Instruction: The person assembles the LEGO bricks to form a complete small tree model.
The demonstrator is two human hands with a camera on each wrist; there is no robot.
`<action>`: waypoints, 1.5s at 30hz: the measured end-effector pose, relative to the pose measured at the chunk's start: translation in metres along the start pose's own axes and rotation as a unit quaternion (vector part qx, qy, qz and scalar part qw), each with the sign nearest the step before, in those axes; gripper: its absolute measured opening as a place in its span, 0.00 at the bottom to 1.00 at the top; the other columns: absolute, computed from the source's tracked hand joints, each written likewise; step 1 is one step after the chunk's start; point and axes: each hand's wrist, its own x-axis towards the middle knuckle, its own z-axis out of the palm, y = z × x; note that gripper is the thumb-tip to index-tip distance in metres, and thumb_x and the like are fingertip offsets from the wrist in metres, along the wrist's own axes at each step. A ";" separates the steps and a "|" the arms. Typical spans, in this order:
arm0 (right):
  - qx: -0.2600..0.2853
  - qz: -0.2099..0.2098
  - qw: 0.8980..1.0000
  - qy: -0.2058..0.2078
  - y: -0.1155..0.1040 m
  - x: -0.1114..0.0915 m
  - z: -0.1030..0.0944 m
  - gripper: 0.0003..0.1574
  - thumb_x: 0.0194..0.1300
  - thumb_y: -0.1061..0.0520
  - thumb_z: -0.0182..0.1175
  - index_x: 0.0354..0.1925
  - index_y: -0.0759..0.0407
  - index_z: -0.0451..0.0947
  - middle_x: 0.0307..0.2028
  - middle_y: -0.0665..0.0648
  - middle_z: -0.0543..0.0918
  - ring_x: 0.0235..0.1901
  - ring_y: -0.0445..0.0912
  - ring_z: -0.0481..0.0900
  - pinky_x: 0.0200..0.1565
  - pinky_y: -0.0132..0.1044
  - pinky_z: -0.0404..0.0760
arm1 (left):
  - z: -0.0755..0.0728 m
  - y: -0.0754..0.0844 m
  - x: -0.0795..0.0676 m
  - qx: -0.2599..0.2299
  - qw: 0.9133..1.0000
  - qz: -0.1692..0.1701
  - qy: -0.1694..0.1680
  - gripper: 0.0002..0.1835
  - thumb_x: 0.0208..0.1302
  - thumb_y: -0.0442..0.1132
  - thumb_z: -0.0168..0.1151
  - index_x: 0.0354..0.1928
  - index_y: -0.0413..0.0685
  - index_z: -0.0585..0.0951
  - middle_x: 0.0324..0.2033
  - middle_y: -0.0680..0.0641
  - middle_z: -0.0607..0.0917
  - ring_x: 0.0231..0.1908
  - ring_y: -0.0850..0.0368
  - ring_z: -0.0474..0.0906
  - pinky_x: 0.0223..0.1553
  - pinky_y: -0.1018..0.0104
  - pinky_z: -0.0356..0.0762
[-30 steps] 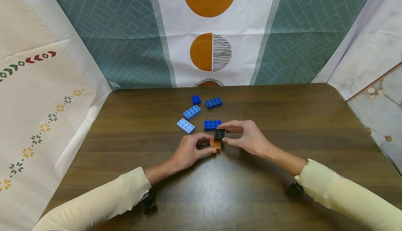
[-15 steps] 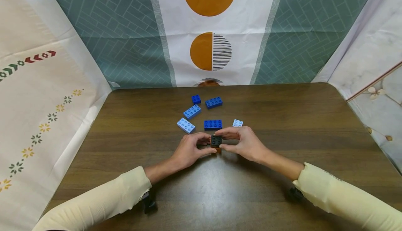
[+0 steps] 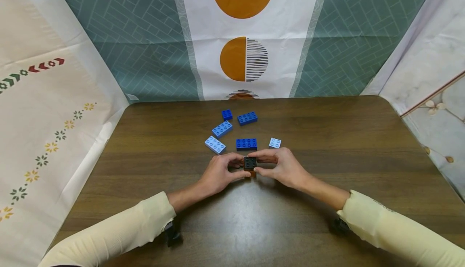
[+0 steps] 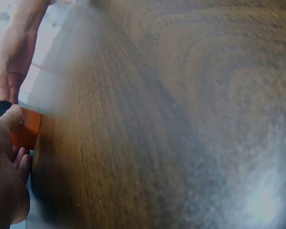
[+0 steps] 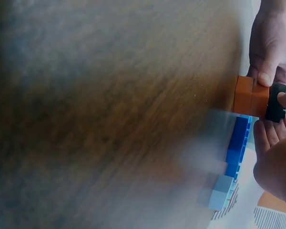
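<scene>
While the left hand is seemingly steadying pinched orange plastic bricks, the right hand is pinching a square black brick atop.

A green-and-white curtain hangs behind the wooden counter, between a flowered cloth and a pale sheet.

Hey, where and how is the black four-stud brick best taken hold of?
Probably by its near and far side walls, thumb and fingers opposed, coming from the right. The black brick sits studs up on the orange block, so its underside is covered, and the left hand grips that block from the left.
</scene>
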 end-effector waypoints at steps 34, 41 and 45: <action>-0.016 0.008 1.000 -0.003 0.002 0.000 -0.001 0.27 0.66 0.65 0.75 0.63 0.58 0.85 0.58 0.56 0.88 0.56 0.49 0.88 0.56 0.43 0.86 | -0.019 0.012 -0.003 -0.044 0.997 0.054 0.031 0.16 0.66 0.43 0.77 0.55 0.54 0.90 0.51 0.56 0.90 0.51 0.62 0.87 0.55 0.60 0.86; -0.018 0.010 1.000 -0.019 0.001 0.002 -0.005 0.26 0.66 0.66 0.74 0.62 0.62 0.85 0.56 0.59 0.89 0.54 0.49 0.89 0.55 0.41 0.86 | -0.018 0.011 -0.001 -0.060 0.997 0.047 0.019 0.15 0.66 0.42 0.77 0.54 0.54 0.90 0.50 0.56 0.90 0.50 0.61 0.88 0.53 0.63 0.86; -0.028 0.011 0.999 -0.022 0.001 0.004 -0.005 0.24 0.67 0.64 0.74 0.61 0.62 0.85 0.55 0.58 0.89 0.53 0.49 0.89 0.54 0.41 0.87 | -0.018 0.010 -0.002 -0.070 0.997 0.036 0.016 0.15 0.66 0.41 0.77 0.53 0.54 0.90 0.49 0.56 0.90 0.49 0.63 0.88 0.52 0.65 0.86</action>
